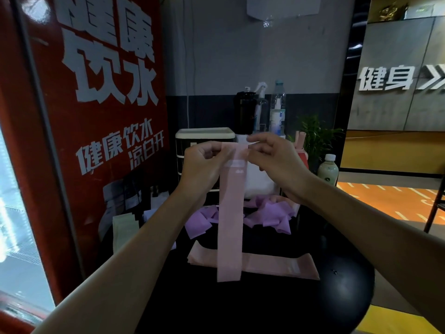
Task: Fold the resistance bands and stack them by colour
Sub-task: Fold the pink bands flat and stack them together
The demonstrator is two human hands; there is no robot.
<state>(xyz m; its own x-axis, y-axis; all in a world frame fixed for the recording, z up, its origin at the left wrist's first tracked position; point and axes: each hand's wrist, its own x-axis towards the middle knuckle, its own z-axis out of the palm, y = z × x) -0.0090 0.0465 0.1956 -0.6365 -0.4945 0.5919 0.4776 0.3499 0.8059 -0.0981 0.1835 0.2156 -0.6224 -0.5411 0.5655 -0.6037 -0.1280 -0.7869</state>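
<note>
A pink resistance band point(230, 220) hangs straight down in front of me, held up at its top edge. My left hand point(202, 165) pinches its top left corner and my right hand point(272, 157) pinches its top right corner. Below it, flat pink bands point(277, 265) lie stacked crosswise on the dark table point(240, 307). Behind them sits a loose heap of purple bands point(269, 213). A pale cream band point(124, 227) lies at the table's left side.
A small white-topped drawer unit point(204, 136), a black flask point(244, 112), spray and water bottles point(277, 109) and a white bag stand at the back. A green-drink bottle point(328, 168) and a plant are at right. A black exercise ball point(346, 292) sits beside the table.
</note>
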